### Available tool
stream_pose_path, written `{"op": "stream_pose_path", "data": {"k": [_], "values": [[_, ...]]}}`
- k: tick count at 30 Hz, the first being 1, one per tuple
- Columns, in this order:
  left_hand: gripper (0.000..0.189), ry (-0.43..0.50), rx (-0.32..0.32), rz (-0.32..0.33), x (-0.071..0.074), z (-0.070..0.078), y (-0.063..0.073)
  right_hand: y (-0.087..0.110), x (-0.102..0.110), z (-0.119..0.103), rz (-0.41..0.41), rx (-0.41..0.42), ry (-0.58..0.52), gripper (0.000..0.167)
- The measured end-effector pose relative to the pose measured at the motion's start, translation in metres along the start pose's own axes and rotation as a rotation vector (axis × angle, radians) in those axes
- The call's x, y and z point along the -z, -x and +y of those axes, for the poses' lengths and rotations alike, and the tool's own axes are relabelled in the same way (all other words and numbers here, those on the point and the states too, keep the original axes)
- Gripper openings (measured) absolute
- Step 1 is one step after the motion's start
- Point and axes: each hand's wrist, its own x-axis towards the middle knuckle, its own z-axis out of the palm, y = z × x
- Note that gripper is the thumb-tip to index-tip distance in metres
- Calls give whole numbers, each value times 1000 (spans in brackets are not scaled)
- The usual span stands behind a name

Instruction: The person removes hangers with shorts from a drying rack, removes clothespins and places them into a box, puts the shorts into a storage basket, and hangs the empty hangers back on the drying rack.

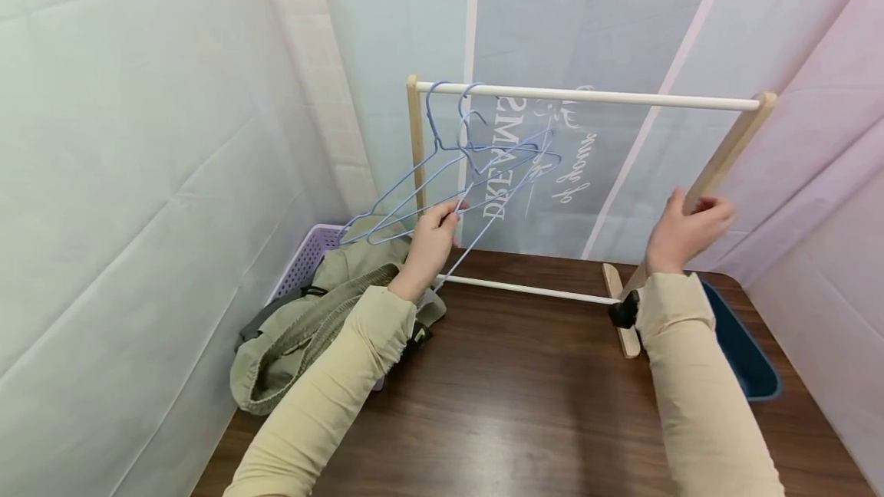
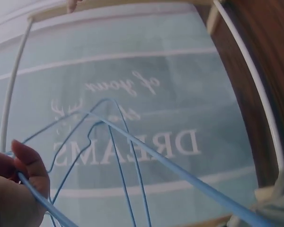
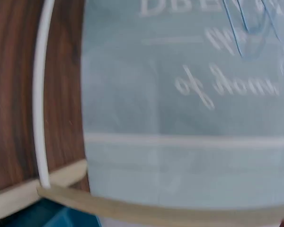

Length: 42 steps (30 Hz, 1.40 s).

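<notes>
My left hand (image 1: 432, 238) pinches the wire of a blue hanger (image 2: 217, 193), whose long side sweeps across the left wrist view. Two more blue hangers (image 1: 433, 127) hook over the left end of the white top rail (image 1: 587, 96) and overlap the held one. At the right end of the clothes rack, my right hand (image 1: 687, 230) is at the wooden post (image 1: 730, 143), thumb on one side and curled fingers on the other. Only a bit of that hand shows at the lower right corner of the right wrist view.
A purple basket (image 1: 304, 261) at the left is heaped with olive-green clothing (image 1: 297, 355). Behind the right forearm lies a dark blue bin (image 1: 749, 351). The rack's lower white bar (image 1: 532, 287) runs above the brown tabletop (image 1: 483, 405). A lettered curtain (image 1: 539, 21) hangs behind.
</notes>
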Motion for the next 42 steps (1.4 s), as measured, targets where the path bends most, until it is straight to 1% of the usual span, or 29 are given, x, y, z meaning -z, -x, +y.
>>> {"op": "stream_pose_path", "data": {"k": [1,3,4,6,7,9,11,13,15,16,18,20,22,25,27,29,33,35,36,39,42], "values": [[31,19,13,-11,-1,1,1,-5,3,-1,-4,-18,0,23],[32,52,38,-32,-4,2,4,-16,9,-4,-64,-64,24,31],[32,76,50,-42,-5,2,5,-20,11,-5,-120,-92,25,36],[33,139,74,-64,-8,2,6,-29,16,-5,-261,-139,40,46],[33,168,88,-75,-9,2,7,-33,19,-5,-327,-153,36,43],[33,240,119,-100,-11,2,7,-40,23,-4,-450,-136,39,30],[33,312,145,-119,-13,2,7,-46,26,-3,-537,-118,35,25],[33,369,176,-133,-15,2,7,-50,30,-2,-610,-98,42,29],[33,395,192,-142,-16,1,7,-54,32,-1,-663,-92,50,34],[33,399,196,-144,-17,1,7,-56,33,0,-679,-99,39,36],[34,399,207,-148,-19,2,7,-60,35,2,-702,-86,40,32],[34,374,212,-157,-21,3,6,-63,36,3,-712,-85,26,22],[35,352,216,-166,-24,4,5,-65,37,5,-726,-97,-1,18],[36,316,221,-179,-28,7,4,-67,37,6,-739,-128,-30,21],[37,310,221,-181,-31,8,2,-67,37,6,-738,-145,-50,24],[37,302,216,-171,-33,10,0,-68,36,6,-735,-149,-48,26],[36,288,207,-132,-38,15,-5,-68,34,6,-742,-160,-37,25],[35,274,199,-117,-41,17,-8,-67,34,6,-741,-153,-7,27],[35,275,196,-114,-42,19,-9,-67,33,6,-737,-150,7,25],[35,295,174,-116,-47,22,-13,-67,34,6,-728,-147,43,30],[35,349,156,-103,-51,27,-18,-67,35,5,-729,-149,63,37]]}}
